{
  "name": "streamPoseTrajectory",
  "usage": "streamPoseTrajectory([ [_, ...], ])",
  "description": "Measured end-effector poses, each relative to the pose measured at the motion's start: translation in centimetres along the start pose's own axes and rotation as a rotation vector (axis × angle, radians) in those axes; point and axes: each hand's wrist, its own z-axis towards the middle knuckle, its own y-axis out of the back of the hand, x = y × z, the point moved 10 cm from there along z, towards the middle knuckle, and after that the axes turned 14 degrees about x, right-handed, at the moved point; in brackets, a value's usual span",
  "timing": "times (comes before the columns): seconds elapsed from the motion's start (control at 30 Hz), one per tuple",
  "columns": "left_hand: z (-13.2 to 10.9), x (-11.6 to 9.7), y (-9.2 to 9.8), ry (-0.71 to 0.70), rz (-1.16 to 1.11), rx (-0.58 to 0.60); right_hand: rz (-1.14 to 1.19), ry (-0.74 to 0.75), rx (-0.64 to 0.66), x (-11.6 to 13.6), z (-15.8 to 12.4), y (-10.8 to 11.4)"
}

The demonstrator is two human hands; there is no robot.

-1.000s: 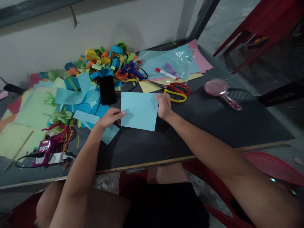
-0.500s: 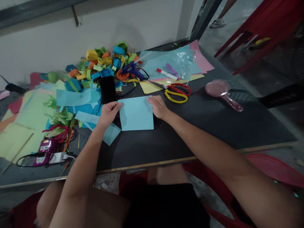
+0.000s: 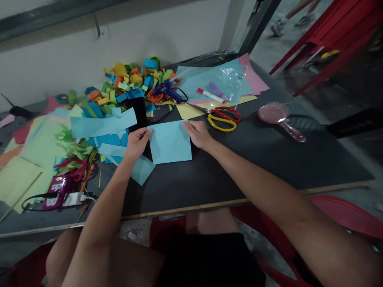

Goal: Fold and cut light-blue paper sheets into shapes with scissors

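A light blue square of paper (image 3: 170, 142) is held between my two hands over the dark table (image 3: 215, 175). My left hand (image 3: 137, 141) pinches its upper left corner with thumb and fingers. At the upper right corner, my right hand (image 3: 197, 133) grips the edge, thumb on top. Light blue strips (image 3: 103, 124) and a pale blue offcut (image 3: 143, 170) lie beside my left hand. Behind that hand is a black phone (image 3: 138, 111), partly covered by a strip. Scissors with red and yellow handles (image 3: 223, 118) rest just beyond my right hand.
Folded colored paper pieces (image 3: 136, 77) are heaped by the wall, near a blue glue gun (image 3: 169, 91). A pink hairbrush (image 3: 277, 113) lies at right, a purple device (image 3: 60, 191) at left. Beyond the table stand a red chair (image 3: 332, 36) and a person's feet (image 3: 279, 27).
The blue square has shifted slightly left, still in both hands. A light blue strip now reaches farther right over the phone. The person's feet in the background have moved.
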Motion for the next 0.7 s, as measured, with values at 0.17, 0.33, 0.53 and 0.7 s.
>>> streamPoseTrajectory([
  [0.17,-0.01,-0.01,-0.12,0.008,-0.021,0.001,-0.017,0.002,-0.002,0.00,-0.02,-0.05],
  [0.33,-0.03,-0.15,-0.17,0.013,-0.038,0.002,-0.031,0.001,-0.010,0.08,0.02,-0.01],
  [0.53,0.07,0.42,-0.20,0.026,-0.046,0.001,-0.031,-0.003,-0.006,-0.19,0.08,-0.03],
  [0.7,0.06,0.40,-0.21,0.011,-0.046,0.004,-0.021,-0.003,0.001,-0.26,0.08,-0.05],
])
